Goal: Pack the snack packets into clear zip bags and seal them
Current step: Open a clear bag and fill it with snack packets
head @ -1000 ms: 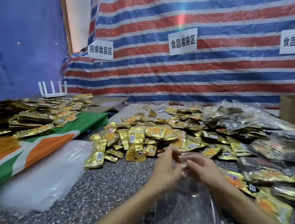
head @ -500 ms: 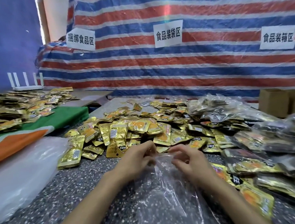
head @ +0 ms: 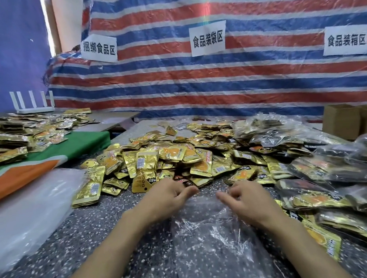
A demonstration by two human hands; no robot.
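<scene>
Head view: my left hand (head: 167, 198) and right hand (head: 245, 200) are low in the middle, a small gap between their fingertips; both have the fingers curled in and are pinching the far edge of a clear bag (head: 209, 236); the left holds it between thumb and fingers at its left corner, the right between thumb and forefinger at its right; the film is so clear that I cannot see how much of it each pinch takes. The bag runs back from the hands toward me, flat and crinkled on the speckled table (head: 103, 245), lying between my forearms; I see nothing inside it. Just beyond the fingertips begins the heap of gold packets (head: 169, 160), its nearest ones almost touching the left knuckles; it spreads away from the hands and to both sides. Right of the right hand, close by the wrist and farther out, lie filled bags (head: 336, 169) heaped on one another, with loose packets under them. Left of the left hand, well apart, is a pile of plastic (head: 25, 219); past it a green and orange cloth (head: 46, 159) bears more packets. Far beyond the hands hangs a striped tarp (head: 239, 78) with three paper signs (head: 208, 38); boxes (head: 343, 120) stand at far right.
</scene>
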